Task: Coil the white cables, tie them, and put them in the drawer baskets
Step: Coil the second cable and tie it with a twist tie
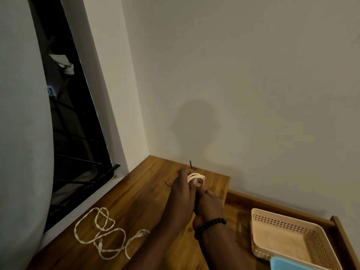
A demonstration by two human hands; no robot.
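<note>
surface (136,201): bare wood left of and behind the hands, open for passage
loose cable (101,232): sprawled near front-left edge, blocks a low sweep there
wall (253,94): closes off back and left
peach basket (288,238): sits in drawer at right, interior open from above
blue basket (292,265): just beside peach basket's front corner

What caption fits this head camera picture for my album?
Both hands, left hand and right hand, hold a coiled white cable over the wooden top, beside a loose cable and a peach basket.
</note>
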